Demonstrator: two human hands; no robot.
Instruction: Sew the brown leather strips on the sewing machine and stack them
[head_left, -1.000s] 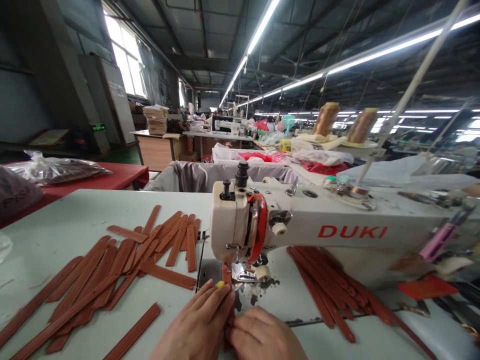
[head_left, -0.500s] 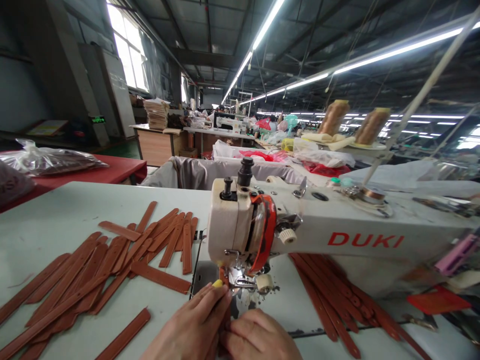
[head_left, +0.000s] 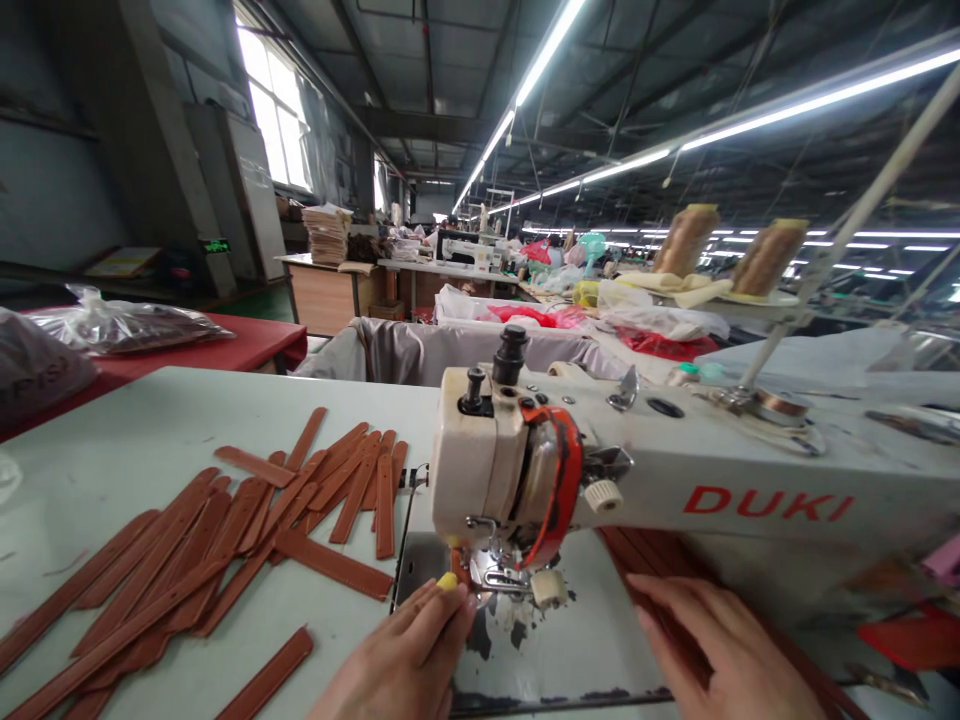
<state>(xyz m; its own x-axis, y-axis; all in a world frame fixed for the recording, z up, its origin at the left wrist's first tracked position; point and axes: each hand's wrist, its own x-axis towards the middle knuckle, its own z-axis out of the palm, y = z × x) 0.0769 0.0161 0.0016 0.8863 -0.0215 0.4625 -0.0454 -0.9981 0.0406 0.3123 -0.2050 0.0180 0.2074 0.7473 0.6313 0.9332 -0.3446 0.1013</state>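
Rightward, my right hand (head_left: 735,650) had moved, open, over the pile of long brown leather strips (head_left: 646,556); my left hand (head_left: 409,650) gripped one narrow brown leather strip (head_left: 458,566) near the worn, pale sewing-machine bed's (head_left: 566,645) left edge.

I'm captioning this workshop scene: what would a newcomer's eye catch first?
The white sewing machine with red DUKI lettering dominates the right foreground. Flat brown leather-like strips lie heaped on the pale table at left. The bare left hand is near the metal presser foot, the bare right hand at more strips.
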